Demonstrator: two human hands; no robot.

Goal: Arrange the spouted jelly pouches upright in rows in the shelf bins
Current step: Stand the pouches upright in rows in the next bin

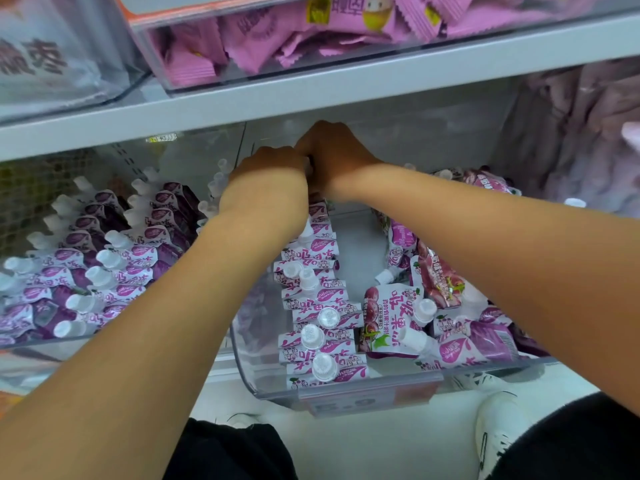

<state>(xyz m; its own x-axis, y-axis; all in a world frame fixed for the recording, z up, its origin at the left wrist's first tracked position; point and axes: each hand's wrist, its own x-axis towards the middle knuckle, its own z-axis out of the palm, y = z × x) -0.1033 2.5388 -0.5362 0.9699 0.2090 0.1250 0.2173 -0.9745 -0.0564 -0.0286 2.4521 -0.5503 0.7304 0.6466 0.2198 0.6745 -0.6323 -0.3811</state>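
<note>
A clear plastic bin (pixel 346 393) sits pulled forward on the shelf. One upright row of purple-and-white spouted jelly pouches (pixel 320 320) runs front to back inside it. Loose pouches (pixel 398 317) lie tumbled on the bin's right side. My left hand (pixel 270 171) and my right hand (pixel 332 154) are pressed together at the far end of the row, deep under the upper shelf. Their fingers curl down out of sight, so what they hold is hidden.
The bin to the left (pixel 86 258) holds several rows of upright pouches. A grey shelf board (pixel 346 88) hangs just above my hands, with pink snack packets (pixel 294 32) in a clear box on it. My white shoe (pixel 498 427) stands on the floor below.
</note>
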